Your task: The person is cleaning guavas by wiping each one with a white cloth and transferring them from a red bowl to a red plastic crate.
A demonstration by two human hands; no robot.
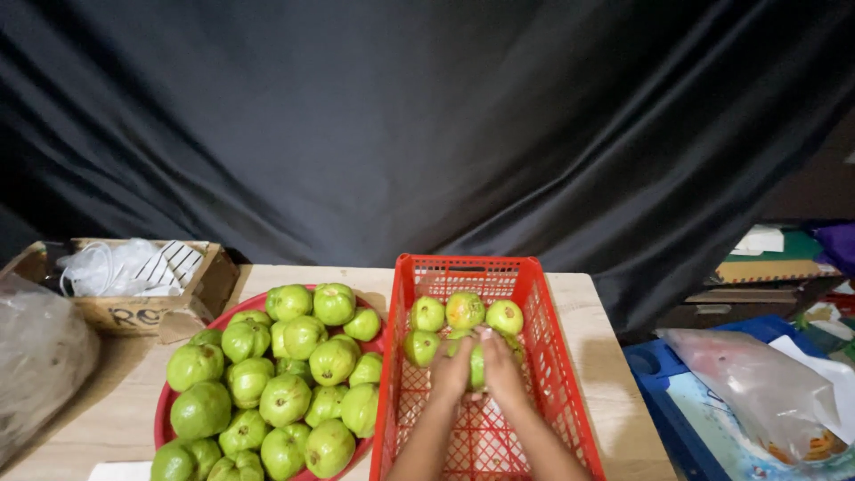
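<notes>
Both my hands reach into a red plastic crate (552,356) on a wooden table. My left hand (451,367) and my right hand (502,363) press together around one green guava (477,365), which shows between them. Several more guavas (464,310) lie at the crate's far end, just beyond my fingers. Left of the crate, a round red tray (163,419) is piled with many green guavas (285,399).
A cardboard box (134,307) with white plastic bags stands at the table's back left. A clear bag (40,356) bulges at the left edge. Off the table's right side lie a blue tray (668,374) and a plastic bag (766,392). Black cloth hangs behind.
</notes>
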